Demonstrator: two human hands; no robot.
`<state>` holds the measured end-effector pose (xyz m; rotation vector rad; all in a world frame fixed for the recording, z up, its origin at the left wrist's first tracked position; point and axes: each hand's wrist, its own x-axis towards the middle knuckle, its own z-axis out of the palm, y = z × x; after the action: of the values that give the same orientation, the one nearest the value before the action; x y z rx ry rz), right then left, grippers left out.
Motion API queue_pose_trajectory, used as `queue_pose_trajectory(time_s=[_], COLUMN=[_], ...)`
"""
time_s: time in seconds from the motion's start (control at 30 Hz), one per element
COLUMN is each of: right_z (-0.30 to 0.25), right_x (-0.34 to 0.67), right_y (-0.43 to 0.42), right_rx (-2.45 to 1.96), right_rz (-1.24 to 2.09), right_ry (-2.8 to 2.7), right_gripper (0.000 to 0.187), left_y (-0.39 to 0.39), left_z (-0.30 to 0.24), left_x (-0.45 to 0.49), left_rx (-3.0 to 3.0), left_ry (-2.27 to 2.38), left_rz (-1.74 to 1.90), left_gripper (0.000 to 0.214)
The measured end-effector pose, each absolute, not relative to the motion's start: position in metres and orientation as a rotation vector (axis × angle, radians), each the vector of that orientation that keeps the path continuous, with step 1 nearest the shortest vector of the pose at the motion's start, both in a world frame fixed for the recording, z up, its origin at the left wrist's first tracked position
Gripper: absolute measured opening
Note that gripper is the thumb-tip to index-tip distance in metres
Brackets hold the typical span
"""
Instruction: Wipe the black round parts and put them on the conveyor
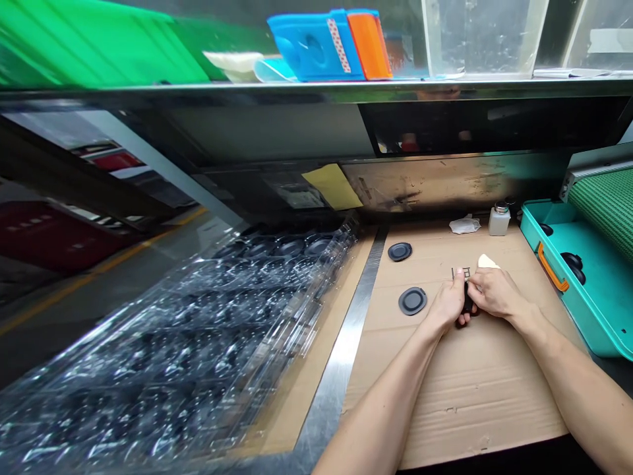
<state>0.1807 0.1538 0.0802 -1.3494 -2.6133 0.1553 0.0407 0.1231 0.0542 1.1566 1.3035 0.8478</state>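
My left hand (449,300) is closed around a small black part (467,301), which it holds up over the cardboard. The part is mostly covered by my fingers, so its full shape is hidden. My right hand (498,291) presses its closed fingers against the same part from the right. A pale cream piece (487,262), perhaps a cloth or pad, shows just behind my right knuckles; whether it is held I cannot tell. Left of my hands lie a dark grey round disc (412,301) and, farther back, a second round disc (399,251).
Clear plastic trays (198,336) with round dark pieces fill the left side. A teal bin (568,290) with black parts stands right, beside a green conveyor belt (608,198). A small bottle (499,219) and crumpled white wrap (465,225) sit behind. A shelf (297,92) crosses above.
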Motion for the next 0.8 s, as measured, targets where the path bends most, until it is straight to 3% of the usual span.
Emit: queue_pose_trajectory(time_s=[0.5, 0.8], right_z=[0.084, 0.068], right_x=[0.185, 0.193], right_y=[0.151, 0.168], right_rx=[-1.456, -1.370], right_rz=[0.330, 0.527], right_ry=[-2.534, -2.100], right_gripper=[0.029, 0.030], left_y=[0.119, 0.145], left_z=[0.059, 0.061], left_x=[0.046, 0.022], left_rx=[1.213, 0.472], left_ry=[1.349, 1.038], left_rz=[0.804, 0.837], left_gripper=[0.087, 0.075])
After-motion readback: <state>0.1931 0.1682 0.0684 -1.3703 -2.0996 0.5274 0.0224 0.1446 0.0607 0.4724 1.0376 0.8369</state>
